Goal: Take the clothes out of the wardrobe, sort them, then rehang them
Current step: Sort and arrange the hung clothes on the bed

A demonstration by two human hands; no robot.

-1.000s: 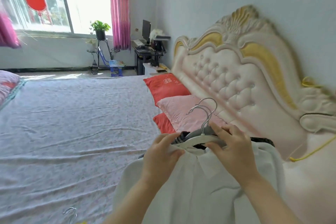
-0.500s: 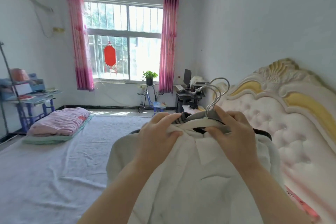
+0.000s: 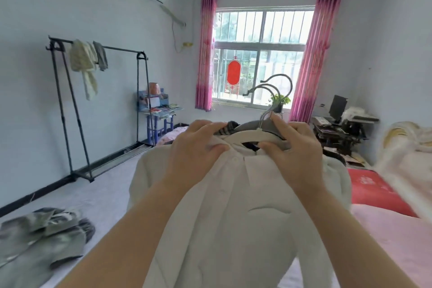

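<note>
I hold a bundle of hangers (image 3: 253, 134) in front of me, their metal hooks pointing up. A white shirt (image 3: 233, 217) hangs from the front white hanger and darker garments show behind it. My left hand (image 3: 194, 154) grips the left shoulder of the hangers and the shirt collar. My right hand (image 3: 294, 149) grips the right side close to the hooks. A black clothes rack (image 3: 98, 110) stands by the left wall with a pale garment (image 3: 84, 65) and a grey one draped on its rail.
Grey clothes (image 3: 39, 236) lie in a pile on the bed sheet at lower left. Red and pink pillows (image 3: 378, 192) and the headboard lie to the right. A blue shelf (image 3: 159, 114), a window with pink curtains and a desk (image 3: 339, 128) stand at the far end.
My view has swung left from the headboard toward the window and the clothes rack. Both hands keep the same grip on the hangers, which are raised a little.
</note>
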